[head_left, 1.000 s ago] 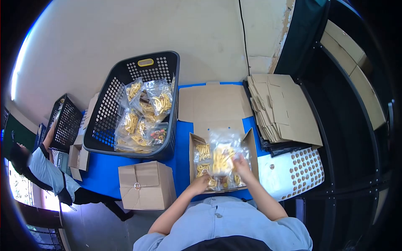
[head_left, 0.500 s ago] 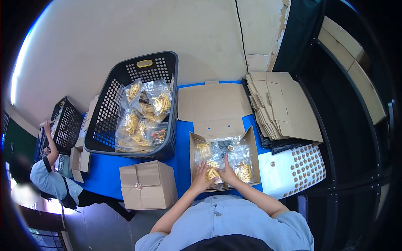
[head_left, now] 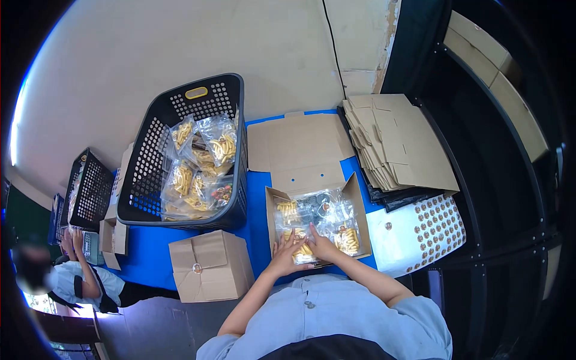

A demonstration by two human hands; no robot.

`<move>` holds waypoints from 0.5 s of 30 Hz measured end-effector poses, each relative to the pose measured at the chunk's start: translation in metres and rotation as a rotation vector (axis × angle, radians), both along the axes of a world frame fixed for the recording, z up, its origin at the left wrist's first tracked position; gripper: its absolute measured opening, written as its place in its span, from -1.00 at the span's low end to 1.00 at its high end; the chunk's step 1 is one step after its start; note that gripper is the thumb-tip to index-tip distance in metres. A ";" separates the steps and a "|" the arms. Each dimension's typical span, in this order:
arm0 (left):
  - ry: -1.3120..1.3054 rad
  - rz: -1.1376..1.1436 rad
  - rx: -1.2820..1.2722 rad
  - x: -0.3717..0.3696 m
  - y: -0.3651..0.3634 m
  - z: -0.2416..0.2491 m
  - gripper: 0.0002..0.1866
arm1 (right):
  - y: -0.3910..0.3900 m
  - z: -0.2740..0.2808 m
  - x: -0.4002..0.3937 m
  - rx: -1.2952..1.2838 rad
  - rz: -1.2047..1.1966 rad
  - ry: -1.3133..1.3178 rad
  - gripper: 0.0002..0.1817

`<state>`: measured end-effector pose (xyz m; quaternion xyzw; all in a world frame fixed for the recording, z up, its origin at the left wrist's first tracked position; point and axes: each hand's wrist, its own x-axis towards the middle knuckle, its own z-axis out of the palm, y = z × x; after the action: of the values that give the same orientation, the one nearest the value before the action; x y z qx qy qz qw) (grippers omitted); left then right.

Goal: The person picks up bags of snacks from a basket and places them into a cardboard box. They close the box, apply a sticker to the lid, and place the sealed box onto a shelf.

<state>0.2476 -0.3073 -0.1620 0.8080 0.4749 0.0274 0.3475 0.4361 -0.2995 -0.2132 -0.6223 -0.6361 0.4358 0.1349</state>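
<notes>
My left hand (head_left: 289, 255) lies with fingers spread on a clear bag of yellow pieces (head_left: 303, 256) at the front left inside an open cardboard box (head_left: 363, 225). Beside it, my right hand (head_left: 323, 246) reaches into the box with fingers apart, near the same bag. At the front right is another bag of yellow pieces (head_left: 347, 240). Toward the back lie a third yellow-filled bag (head_left: 287, 209) and a bag with dark grey pieces (head_left: 314, 207). The box's lid (head_left: 300, 144) is folded back, away from me.
Left, a black basket (head_left: 235, 180) holds several filled bags. A closed box (head_left: 211, 267) stands before it. Flattened cardboard (head_left: 408, 141) and a sticker sheet (head_left: 390, 246) lie right. At the far left, a person (head_left: 90, 279) works near smaller baskets (head_left: 87, 195).
The view has shifted slightly. My left hand has slid a little lower over the front left bag. The other person's hands have come down and together beside the smaller baskets.
</notes>
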 end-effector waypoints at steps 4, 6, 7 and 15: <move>0.013 -0.012 0.038 0.000 0.002 -0.007 -0.05 | -0.002 -0.005 0.002 0.030 -0.034 0.068 -0.19; 0.038 -0.023 0.040 0.000 0.002 -0.003 -0.06 | -0.003 -0.004 0.003 0.059 -0.026 0.081 -0.19; 0.060 -0.023 0.042 0.001 0.002 0.000 -0.08 | -0.002 -0.002 0.003 0.061 -0.031 0.080 -0.19; 0.116 -0.035 0.045 0.001 0.004 0.005 -0.10 | -0.004 0.002 0.000 0.041 -0.032 0.027 -0.18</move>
<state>0.2486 -0.3032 -0.1568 0.8242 0.4792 -0.0151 0.3013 0.4364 -0.3033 -0.2116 -0.6236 -0.6330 0.4288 0.1630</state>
